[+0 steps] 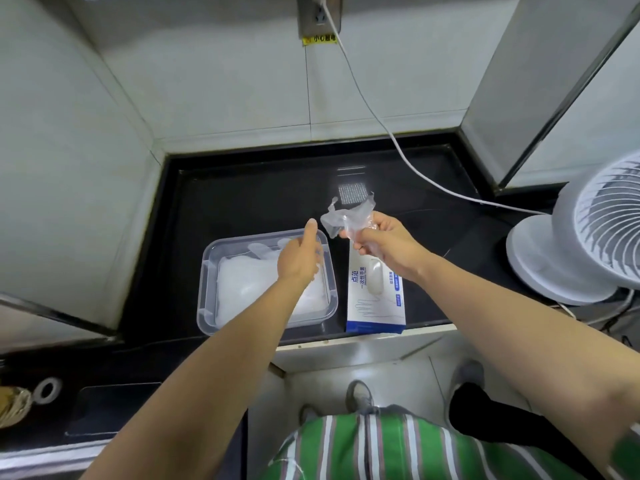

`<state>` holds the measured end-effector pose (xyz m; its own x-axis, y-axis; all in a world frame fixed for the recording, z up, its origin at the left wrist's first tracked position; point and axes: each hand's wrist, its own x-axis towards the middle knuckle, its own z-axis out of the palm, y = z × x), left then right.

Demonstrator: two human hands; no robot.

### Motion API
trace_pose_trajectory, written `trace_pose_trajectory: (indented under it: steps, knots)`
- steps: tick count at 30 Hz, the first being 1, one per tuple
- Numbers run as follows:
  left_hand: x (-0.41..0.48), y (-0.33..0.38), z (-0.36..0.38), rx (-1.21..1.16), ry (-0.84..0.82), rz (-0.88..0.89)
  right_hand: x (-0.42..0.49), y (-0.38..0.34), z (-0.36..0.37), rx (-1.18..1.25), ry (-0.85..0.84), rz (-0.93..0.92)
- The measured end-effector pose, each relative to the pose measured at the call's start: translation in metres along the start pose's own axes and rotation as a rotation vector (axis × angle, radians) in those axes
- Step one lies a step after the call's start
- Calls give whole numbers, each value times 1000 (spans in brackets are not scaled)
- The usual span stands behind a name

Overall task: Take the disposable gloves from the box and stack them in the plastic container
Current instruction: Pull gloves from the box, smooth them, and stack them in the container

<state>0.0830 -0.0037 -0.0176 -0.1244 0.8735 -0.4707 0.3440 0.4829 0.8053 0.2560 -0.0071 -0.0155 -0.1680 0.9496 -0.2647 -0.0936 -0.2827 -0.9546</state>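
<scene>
A clear plastic container [205, 271] sits on the black counter and holds a stack of thin translucent gloves [249, 282]. To its right lies a white and blue glove box [375, 303], its opening facing up. My right hand [381, 244] pinches a crumpled clear glove [346, 214] above the far end of the box. My left hand [301, 254] hovers over the container's right side with its fingers straight, a short gap from the glove.
A white fan [581, 244] stands at the right of the counter. Its white cable [381, 126] runs up to a wall socket. Tiled walls close in on the left, back and right. The counter's front edge is just below the box.
</scene>
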Motion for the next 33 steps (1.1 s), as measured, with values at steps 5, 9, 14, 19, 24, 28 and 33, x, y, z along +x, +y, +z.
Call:
trace_pose_trajectory:
  steps: [5,9,14,19,24,28,33]
  knots:
    - [-1,12,-14,-382,-194,-68,3,0,20,-130,-193,43]
    - [4,5,-22,-315,-13,51,1,5,29,-286,-310,131]
    - [1,-9,-44,-346,-40,153,9,-6,36,25,-12,137]
    - [-1,-21,-61,-275,-119,216,22,-5,37,-134,-46,154]
    - [3,-33,-78,-224,-32,116,23,-1,54,-205,87,106]
    - [16,-51,-100,-36,280,8,22,-1,63,-202,190,113]
    - [3,-48,-98,333,683,362,24,-6,78,-175,277,200]
